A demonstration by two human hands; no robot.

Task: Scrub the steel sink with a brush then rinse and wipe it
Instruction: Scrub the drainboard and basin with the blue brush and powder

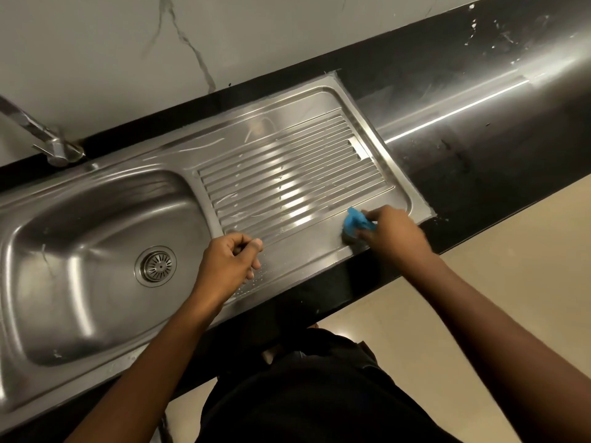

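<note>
Steel sink sunk into black counter, from the left edge to roughly mid-length. Basin on the left with round drain in its floor; ribbed drainboard on the right. Wet streaks across the ribs, droplets on the flat front strip.

Blue brush down on the drainboard's front right corner, close to the counter's front edge. Dark underside against the steel (bristles mostly hidden by the hand). Clamped in right hand, fingers curled round the blue body from the right.

Left hand over the flat front strip by the drainboard's front left corner, just right of the basin. Fingers curled in toward the thumb, close together, nothing visible inside them. Contact with the steel: cannot tell.

Hands well apart. Both forearms bare, coming in over the front edge.

Tap at the back edge behind the basin, spout running out of frame at upper left. Pale veined wall behind the back edge. White specks near the counter's far right back corner, long bright reflection along its right half. Beige floor past the front edge, dark clothing at bottom centre.
</note>
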